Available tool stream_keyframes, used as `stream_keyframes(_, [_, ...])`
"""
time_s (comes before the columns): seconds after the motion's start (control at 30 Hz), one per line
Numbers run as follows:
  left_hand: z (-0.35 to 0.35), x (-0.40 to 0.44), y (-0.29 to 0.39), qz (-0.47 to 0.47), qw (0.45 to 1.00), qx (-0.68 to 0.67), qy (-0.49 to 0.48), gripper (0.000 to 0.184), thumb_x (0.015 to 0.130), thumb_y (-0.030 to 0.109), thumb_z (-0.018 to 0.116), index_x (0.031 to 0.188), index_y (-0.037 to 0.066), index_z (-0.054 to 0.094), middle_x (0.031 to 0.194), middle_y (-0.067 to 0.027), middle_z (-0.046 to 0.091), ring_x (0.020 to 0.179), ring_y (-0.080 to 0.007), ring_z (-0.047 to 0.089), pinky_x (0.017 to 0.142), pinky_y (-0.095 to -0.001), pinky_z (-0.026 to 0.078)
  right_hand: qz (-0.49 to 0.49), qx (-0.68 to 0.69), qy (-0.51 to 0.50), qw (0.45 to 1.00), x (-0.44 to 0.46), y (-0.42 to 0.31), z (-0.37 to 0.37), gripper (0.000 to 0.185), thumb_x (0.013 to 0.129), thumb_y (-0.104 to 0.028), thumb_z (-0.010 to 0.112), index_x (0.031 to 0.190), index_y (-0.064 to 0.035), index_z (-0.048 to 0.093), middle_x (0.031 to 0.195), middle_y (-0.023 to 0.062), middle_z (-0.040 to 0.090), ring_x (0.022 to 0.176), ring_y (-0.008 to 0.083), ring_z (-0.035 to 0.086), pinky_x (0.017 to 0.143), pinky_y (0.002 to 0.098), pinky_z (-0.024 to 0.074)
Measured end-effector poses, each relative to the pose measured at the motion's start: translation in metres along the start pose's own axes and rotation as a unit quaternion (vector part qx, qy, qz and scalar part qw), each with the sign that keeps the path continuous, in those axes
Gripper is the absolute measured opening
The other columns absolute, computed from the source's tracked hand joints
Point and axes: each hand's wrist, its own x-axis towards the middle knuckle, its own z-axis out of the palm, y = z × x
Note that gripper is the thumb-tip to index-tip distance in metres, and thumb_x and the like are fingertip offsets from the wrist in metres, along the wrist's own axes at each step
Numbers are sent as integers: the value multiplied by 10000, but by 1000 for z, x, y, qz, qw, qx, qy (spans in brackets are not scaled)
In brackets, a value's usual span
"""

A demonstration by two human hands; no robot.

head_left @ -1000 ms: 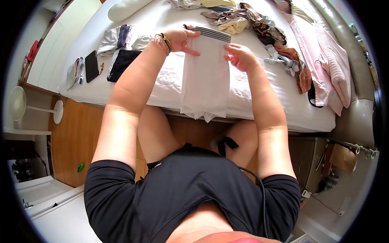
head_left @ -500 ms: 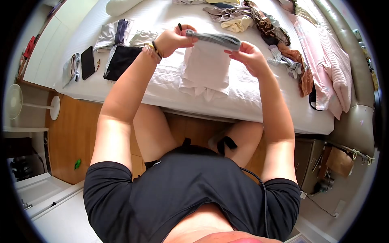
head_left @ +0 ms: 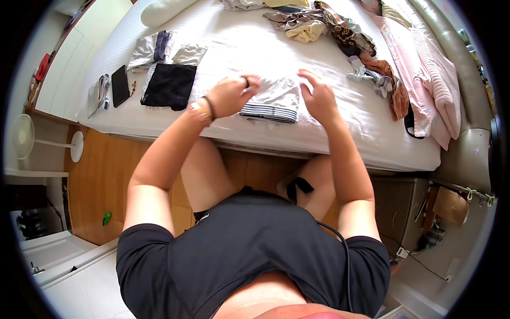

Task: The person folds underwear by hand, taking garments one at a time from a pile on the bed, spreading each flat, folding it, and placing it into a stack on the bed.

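From my head camera, I see my left hand (head_left: 228,97) at the left side of the white cloth (head_left: 276,94), its fingers loosely bent and the thumb apart from them. It grasps nothing that I can make out; the fingertips are blurred against the cloth, so I cannot tell whether they touch it. My right hand (head_left: 319,101) is just beside the cloth's right edge, released, with the fingers parted and half straightened and nothing between them.

The cloth lies between my two hands, folded into a rough block, thin and softly creased. Its band (head_left: 268,112), striped dark and pale, runs straight along the side nearest me. The sheet (head_left: 345,119) under it is smooth and white, with faint wrinkles in the light.

Left of the cloth, past my left hand, is a black cloth (head_left: 169,86), matt and folded nearly square. Farther left come a string of beads (head_left: 133,87) and a flat, dark phone (head_left: 120,85) with rounded corners. Beyond the cloth to the right, a yellow cloth (head_left: 306,32) is bunched in soft folds, near a twisted brown scarf (head_left: 348,37) with a pale pattern. Well to the right of the cloth, a rust cloth (head_left: 394,90) hangs in thin crumples beside a thick, ribbed pink quilt (head_left: 435,80).
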Motion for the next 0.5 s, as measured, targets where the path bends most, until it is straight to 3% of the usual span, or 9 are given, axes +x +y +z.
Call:
stream_keyframes(0.07, [25, 26, 3, 6, 993, 70, 91, 195, 878, 113, 554, 1030, 32, 644, 1109, -163, 638, 915, -345, 639, 773, -390, 523, -2, 41, 59, 997, 14, -24, 28, 330, 869, -123, 567, 1173, 3, 588, 1244, 178, 579, 1137, 358, 546, 984, 386, 423])
stream_keyframes(0.1, [47, 31, -9, 3, 991, 98, 87, 318, 890, 194, 544, 1156, 30, 602, 1231, -175, 582, 1085, -335, 583, 920, -416, 473, -7, 56, 65, 996, 16, -24, 48, 363, 883, -147, 562, 1203, 23, 568, 1250, 199, 570, 1159, 367, 530, 1008, 391, 403])
stream_keyframes(0.13, [66, 29, -20, -15, 977, 208, 42, 416, 899, 272, 515, 1246, 45, 541, 1319, -175, 509, 1200, -320, 492, 1019, -434, 366, -17, -11, 28, 999, 14, -18, 69, 438, 915, -226, 531, 1276, 22, 512, 1308, 211, 523, 1251, 352, 459, 1075, 422, 328])
stream_keyframes(0.17, [82, 22, -25, -35, 949, 313, -3, 518, 907, 351, 486, 1335, 59, 480, 1408, -176, 436, 1315, -305, 401, 1117, -451, 260, -3, -117, -68, 991, 7, -7, 83, 556, 957, -386, 436, 1376, -21, 425, 1429, 161, 416, 1373, 293, 316, 1145, 425, 191])
stream_keyframes(0.2, [88, 10, -32, -105, 966, 226, -71, 652, 913, 482, 399, 1450, 116, 337, 1520, -147, 268, 1433, -270, 176, 1169, -446, 25, 9, -164, -97, 982, -4, 4, 91, 611, 959, -453, 377, 1407, -38, 384, 1471, 132, 359, 1405, 267, 243, 1158, 413, 130])
stream_keyframes(0.27, [81, 13, -20, -124, 949, 277, -88, 641, 931, 522, 334, 1476, 187, 297, 1556, -122, 178, 1448, -262, 120, 1164, -458, 9, 43, -208, -145, 966, -9, 16, 92, 725, 948, -583, 273, 1455, -66, 313, 1538, 72, 252, 1449, 224, 121, 1172, 381, 30])
stream_keyframes(0.33, [80, 14, -19, -151, 949, 264, -90, 664, 923, 571, 332, 1484, 221, 274, 1568, -114, 132, 1454, -260, 86, 1154, -493, 7, 31, -193, -120, 973, -8, 18, 92, 694, 938, -534, 374, 1428, -42, 349, 1513, 112, 295, 1426, 257, 196, 1165, 406, 89])
stream_keyframes(0.43, [81, 6, -27, -192, 947, 256, -36, 810, 869, 658, 382, 1489, 156, 246, 1551, -192, 133, 1449, -311, 78, 1157, -460, 29, 45, -196, -75, 977, -2, 33, 89, 679, 920, -472, 449, 1379, 26, 397, 1465, 186, 355, 1382, 321, 281, 1147, 404, 182])
stream_keyframes(0.5, [80, -6, -33, -246, 954, 169, 40, 993, 799, 695, 493, 1463, 7, 226, 1496, -265, 223, 1408, -389, 179, 1145, -460, 142, 75, -109, 71, 989, -15, 52, 90, 639, 838, -303, 640, 1295, 98, 447, 1363, 272, 435, 1276, 387, 407, 1085, 422, 314])
